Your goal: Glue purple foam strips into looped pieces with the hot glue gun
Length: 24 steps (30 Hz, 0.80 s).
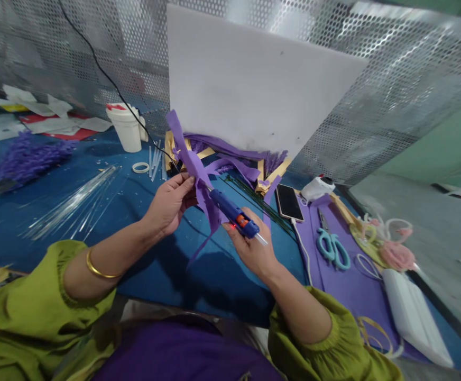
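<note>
My left hand pinches a piece of purple ribbon that has loose strips hanging down and one end standing up. In my right hand is a blue glue gun, with a clear glue stick out of its back end and a small red light showing. The gun's nozzle meets the purple ribbon just right of my left fingertips. Behind my hands lie green stems and more purple strips.
A white cup, tape roll, clear sticks and thin clear strands are at left. Right are a phone on a cable, teal-handled scissors and a white pack. A white board stands behind. A black cord hangs down to my left hand.
</note>
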Available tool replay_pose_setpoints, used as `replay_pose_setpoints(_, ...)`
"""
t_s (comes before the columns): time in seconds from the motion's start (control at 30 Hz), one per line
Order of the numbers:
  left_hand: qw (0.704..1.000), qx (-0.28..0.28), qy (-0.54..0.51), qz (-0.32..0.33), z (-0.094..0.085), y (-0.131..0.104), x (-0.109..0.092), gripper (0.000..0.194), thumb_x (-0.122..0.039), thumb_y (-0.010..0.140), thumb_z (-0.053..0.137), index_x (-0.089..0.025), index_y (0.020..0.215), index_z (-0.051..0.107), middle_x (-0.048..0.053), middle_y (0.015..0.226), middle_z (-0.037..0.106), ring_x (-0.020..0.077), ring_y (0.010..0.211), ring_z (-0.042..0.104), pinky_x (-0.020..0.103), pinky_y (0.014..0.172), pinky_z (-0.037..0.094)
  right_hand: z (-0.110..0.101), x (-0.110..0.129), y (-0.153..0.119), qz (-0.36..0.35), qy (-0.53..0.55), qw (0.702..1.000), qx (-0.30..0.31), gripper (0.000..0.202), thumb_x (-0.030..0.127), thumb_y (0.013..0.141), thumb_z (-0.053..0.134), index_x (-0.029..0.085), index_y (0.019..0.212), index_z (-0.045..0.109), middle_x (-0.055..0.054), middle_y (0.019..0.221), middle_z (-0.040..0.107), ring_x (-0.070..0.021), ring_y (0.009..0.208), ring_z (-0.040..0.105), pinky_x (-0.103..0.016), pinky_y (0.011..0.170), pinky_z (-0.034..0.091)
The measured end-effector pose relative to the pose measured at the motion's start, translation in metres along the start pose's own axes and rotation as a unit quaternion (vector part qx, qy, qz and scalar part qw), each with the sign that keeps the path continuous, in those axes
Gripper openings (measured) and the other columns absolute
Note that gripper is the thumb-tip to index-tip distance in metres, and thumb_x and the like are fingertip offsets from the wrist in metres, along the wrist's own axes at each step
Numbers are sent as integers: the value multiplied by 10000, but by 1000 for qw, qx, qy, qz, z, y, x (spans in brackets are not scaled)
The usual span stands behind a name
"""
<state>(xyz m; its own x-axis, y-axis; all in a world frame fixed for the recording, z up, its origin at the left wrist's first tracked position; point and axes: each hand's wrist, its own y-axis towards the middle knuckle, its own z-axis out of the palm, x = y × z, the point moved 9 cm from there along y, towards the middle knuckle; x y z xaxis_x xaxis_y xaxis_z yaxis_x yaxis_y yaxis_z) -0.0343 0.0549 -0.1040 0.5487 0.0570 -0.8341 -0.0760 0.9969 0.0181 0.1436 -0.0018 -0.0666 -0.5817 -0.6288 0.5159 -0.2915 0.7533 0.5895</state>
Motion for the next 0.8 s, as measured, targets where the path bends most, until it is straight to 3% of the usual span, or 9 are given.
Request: replay_pose_setpoints(0.8,999,-22,-30,30,-8,5,-10,74,-197,844,746,-179,894,694,-14,799,735,67,611,636,164,643,539,0,2,0,5,-3,1000,8,326,395,928,583,245,715,386,49,628,442,-118,522,376,-256,521,313)
